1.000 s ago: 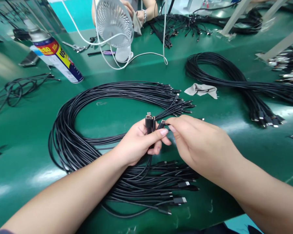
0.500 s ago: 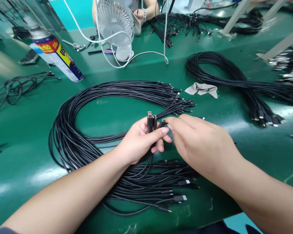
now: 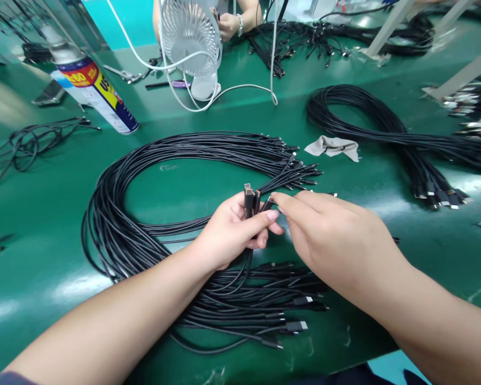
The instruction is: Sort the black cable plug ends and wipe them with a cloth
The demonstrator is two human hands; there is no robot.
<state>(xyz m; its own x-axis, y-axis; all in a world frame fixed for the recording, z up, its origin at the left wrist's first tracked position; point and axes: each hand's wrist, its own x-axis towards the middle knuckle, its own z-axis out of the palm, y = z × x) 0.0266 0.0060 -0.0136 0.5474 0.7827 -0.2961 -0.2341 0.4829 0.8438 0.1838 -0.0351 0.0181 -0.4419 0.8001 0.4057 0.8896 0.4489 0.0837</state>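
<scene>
Several black cable connectors (image 3: 248, 202) with metal plugs stick up from my left hand (image 3: 240, 227), which is closed around them at mid-table. One more connector (image 3: 268, 203) leans to the right between my two hands. At its metal end are the pinched fingertips of my right hand (image 3: 336, 235); whatever they hold is hidden behind the fingers. Below and behind my hands, a large looped bundle of black cables (image 3: 116, 214) lies on the green table (image 3: 44, 214). Its loose plug ends (image 3: 296, 326) point right, in a far group and a near group.
A spray can (image 3: 98, 93) stands at the back left, near a white fan (image 3: 190, 40) with a looping white cord. Another person's hand (image 3: 228, 27) is behind the fan. A grey cloth (image 3: 332, 148) and a second cable bundle (image 3: 356, 109) lie to the right.
My right hand has shifted slightly right and its wrist has turned a little. My left hand keeps its hold on the connectors, almost unmoved.
</scene>
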